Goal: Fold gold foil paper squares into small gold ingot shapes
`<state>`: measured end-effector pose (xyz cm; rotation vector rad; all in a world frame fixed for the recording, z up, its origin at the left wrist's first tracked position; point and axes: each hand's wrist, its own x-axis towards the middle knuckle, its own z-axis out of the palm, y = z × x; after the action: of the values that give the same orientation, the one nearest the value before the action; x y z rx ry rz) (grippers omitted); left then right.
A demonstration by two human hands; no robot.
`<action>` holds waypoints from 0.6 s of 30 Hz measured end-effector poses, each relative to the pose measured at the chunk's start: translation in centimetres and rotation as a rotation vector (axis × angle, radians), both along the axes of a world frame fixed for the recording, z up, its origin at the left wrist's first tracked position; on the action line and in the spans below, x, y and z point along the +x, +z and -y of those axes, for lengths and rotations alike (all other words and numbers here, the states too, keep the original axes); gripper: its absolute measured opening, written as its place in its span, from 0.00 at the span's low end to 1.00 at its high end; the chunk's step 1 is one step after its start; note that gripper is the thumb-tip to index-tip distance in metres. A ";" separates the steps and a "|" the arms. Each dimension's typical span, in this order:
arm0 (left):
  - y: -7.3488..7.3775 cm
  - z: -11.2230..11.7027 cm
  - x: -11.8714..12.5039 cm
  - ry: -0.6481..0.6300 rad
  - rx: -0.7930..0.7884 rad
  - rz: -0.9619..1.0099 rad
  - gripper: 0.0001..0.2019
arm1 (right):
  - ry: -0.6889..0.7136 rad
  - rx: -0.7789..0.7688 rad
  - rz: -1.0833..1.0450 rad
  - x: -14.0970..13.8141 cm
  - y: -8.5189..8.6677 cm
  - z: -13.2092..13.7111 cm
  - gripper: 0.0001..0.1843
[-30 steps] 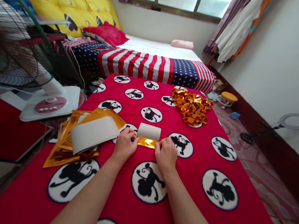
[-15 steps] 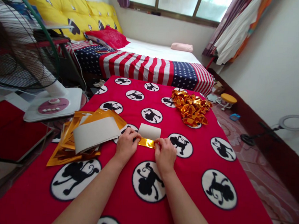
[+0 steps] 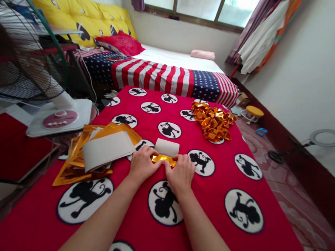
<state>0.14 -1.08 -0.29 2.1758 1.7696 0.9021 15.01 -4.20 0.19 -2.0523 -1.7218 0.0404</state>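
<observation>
A sheet of gold foil paper (image 3: 167, 146) lies on the red cloth with its pale back up, its near edge turned over into a shiny gold strip. My left hand (image 3: 144, 162) grips the left end of that strip, and my right hand (image 3: 181, 171) grips the right end. Both thumbs meet near the strip's middle, with the fingers curled over the far side. To the left sits a loose stack of gold foil sheets (image 3: 77, 150), some with the pale side up. Beyond my right hand is a heap of folded gold foil pieces (image 3: 213, 120).
The table is covered by a red cloth (image 3: 206, 226) with monkey prints in white circles. A white fan (image 3: 68, 112) stands at the left edge. Behind is a bed (image 3: 159, 74) with a flag-pattern cover. On the right floor are a yellow stool (image 3: 255, 110) and a ring light (image 3: 327, 137).
My thumbs have moved inward along the gold strip until they meet at its middle. The strip now looks bent and raised rather than flat. The stack and the heap have stayed put.
</observation>
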 end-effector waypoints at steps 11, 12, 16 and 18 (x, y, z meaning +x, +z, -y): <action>-0.1 -0.6 -1.1 -0.080 -0.112 -0.014 0.08 | 0.059 -0.081 -0.106 1.3 0.1 0.2 0.08; -0.1 -0.6 -1.2 -0.085 -0.120 -0.015 0.08 | 0.067 -0.086 -0.113 1.4 0.1 0.2 0.08; -0.1 -0.8 -1.5 -0.095 -0.139 -0.011 0.09 | 0.084 -0.097 -0.137 1.8 0.1 0.0 0.08; 0.0 -0.8 -1.4 -0.085 -0.141 -0.008 0.09 | 0.086 -0.106 -0.149 1.9 0.2 -0.1 0.08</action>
<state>-1.24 -0.32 -0.30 2.1501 1.6758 0.7274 16.87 -4.14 0.34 -1.9929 -1.7468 0.3101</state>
